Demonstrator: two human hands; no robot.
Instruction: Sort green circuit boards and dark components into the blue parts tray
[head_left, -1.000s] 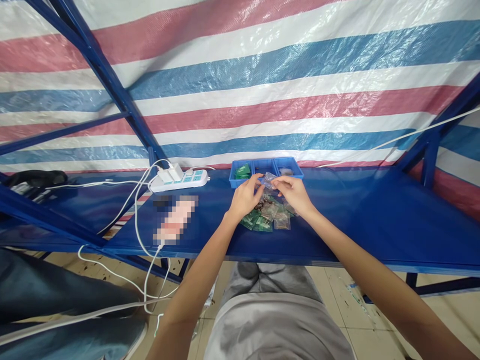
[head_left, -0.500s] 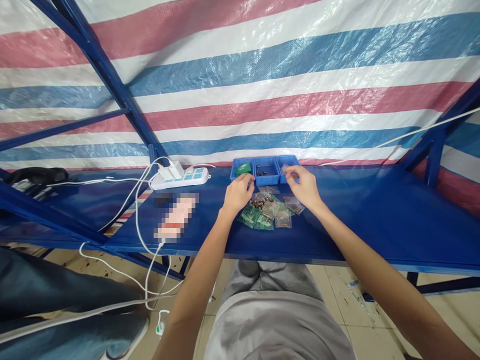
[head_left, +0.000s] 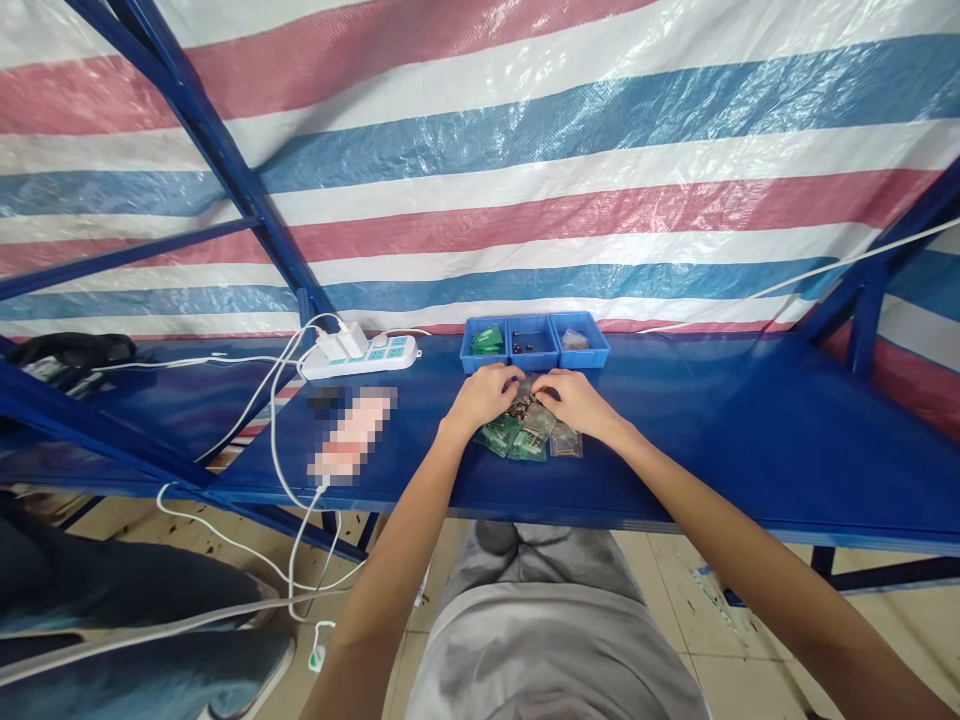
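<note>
On the blue table, a pile of small plastic bags and loose dark metal pieces lies before me. Green-tinted bags are at its front, a clear bag to their right, and the loose metal pieces in the middle. My left hand is at the back left of the pile, fingers curled and thumb close to the index finger. From the right, my right hand reaches over the pile with its fingertips pinched together. Whatever either hand holds is too small or hidden to name.
Behind the pile stand three joined blue bins: the left bin with green bags, the middle bin with a few dark pieces, the right bin with a clear bag. A power strip with white cables is left. A person's legs show lower left.
My right hand has moved from the right bin down and left to the pile; a clear bag now shows in that bin. My left hand has shifted slightly right and down, towards the pile.
</note>
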